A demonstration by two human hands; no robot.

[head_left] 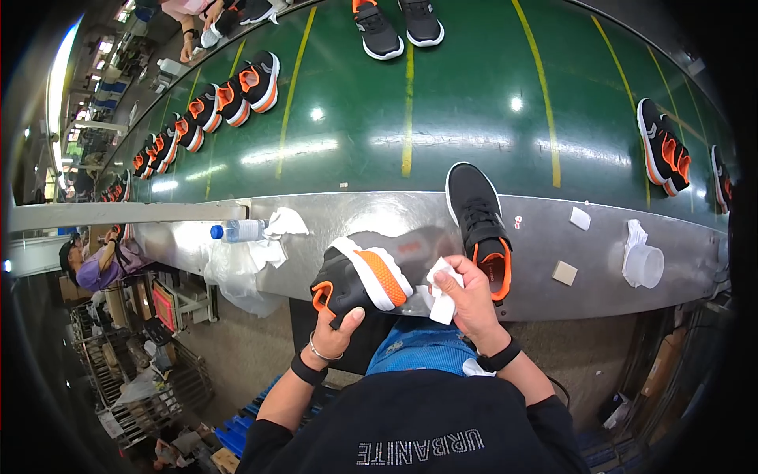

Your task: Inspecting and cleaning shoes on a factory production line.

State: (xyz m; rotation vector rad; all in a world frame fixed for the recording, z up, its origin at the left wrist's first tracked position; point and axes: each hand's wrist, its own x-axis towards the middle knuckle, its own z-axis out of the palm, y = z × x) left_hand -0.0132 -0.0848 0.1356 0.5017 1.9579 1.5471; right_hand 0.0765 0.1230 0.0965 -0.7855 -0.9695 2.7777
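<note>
My left hand [335, 333] grips a black sneaker [335, 283] by its heel, with the shoe tilted so its white and orange sole [380, 276] shows. The fingers lie mostly hidden under the shoe and the thumb rests along its heel. Just right of the sole, my right hand [472, 304] pinches a folded white cloth [444, 296] between thumb and fingers. Whether the cloth touches the sole I cannot tell. A second black sneaker [474, 201] with orange lining lies upright on the metal ledge, its toe over the green belt, close beyond my right hand.
The green conveyor belt [466, 103] carries rows of sneakers [209, 107] at left and pairs [665, 150] at right. On the metal ledge [545, 237] stand a blue-capped bottle [241, 231], white cloths [286, 223], a beige block [564, 273] and a clear cup [646, 267]. Other people work at left.
</note>
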